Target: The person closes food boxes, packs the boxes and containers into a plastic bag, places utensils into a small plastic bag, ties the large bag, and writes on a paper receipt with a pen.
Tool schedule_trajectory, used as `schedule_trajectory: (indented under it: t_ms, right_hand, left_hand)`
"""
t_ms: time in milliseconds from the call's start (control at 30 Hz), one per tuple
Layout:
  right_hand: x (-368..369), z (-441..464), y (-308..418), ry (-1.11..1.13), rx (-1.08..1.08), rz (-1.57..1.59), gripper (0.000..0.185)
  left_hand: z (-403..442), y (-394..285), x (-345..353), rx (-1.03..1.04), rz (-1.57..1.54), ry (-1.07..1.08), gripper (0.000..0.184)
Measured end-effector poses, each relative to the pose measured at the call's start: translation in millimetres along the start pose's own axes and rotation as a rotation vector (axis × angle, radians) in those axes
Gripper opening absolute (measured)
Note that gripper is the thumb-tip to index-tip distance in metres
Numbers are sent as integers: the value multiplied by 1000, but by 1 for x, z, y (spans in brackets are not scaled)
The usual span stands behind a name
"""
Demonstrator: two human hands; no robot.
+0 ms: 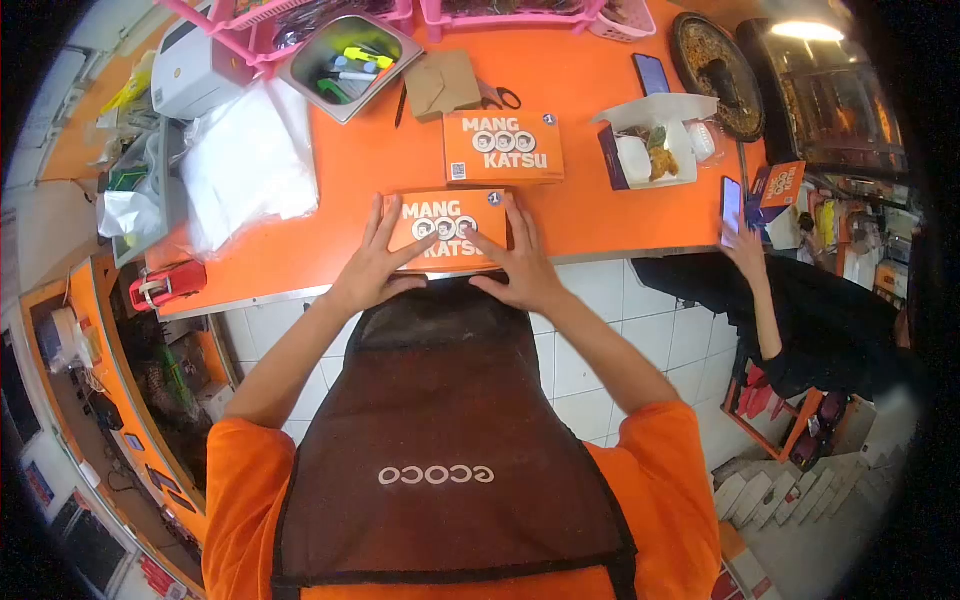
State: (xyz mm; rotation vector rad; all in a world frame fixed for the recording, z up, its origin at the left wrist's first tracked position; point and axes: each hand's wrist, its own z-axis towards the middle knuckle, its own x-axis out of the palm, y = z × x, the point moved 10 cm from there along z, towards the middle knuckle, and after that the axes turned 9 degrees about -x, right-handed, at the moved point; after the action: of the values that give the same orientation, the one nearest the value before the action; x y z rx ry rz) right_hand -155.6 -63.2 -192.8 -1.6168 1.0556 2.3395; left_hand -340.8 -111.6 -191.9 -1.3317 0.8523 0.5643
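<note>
An orange takeaway box [455,208] printed "MANG KATSU" lies near the front edge of the orange table [385,160], its lid down. My left hand [372,262] grips its left side, with one finger on the lid and the thumb near the front edge. On the right side, my right hand [524,266] grips the box the same way, one finger reaching over the lid. Both hands have their fingers spread around the box. Just behind it sits a second, matching orange box [503,125], touched by neither hand.
At the back are a metal tray of pens and markers [300,75], brown cardboard [440,80] and scissors [505,97]. White plastic bags [255,160] lie left, near a red tape dispenser [168,287]. An open food box [650,180] stands right; another person's hand [745,250] touches a phone [731,205].
</note>
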Motion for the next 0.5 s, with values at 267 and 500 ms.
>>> schedule_trajectory:
  t_ms: [267, 500]
  right_hand:
    - [-1, -11, 10, -209, 24, 421, 53]
    - [-110, 12, -25, -470, -15, -90, 46]
  left_hand:
    - [-25, 13, -1, 88, 53, -79, 68]
    - [70, -44, -39, 127, -19, -211, 69]
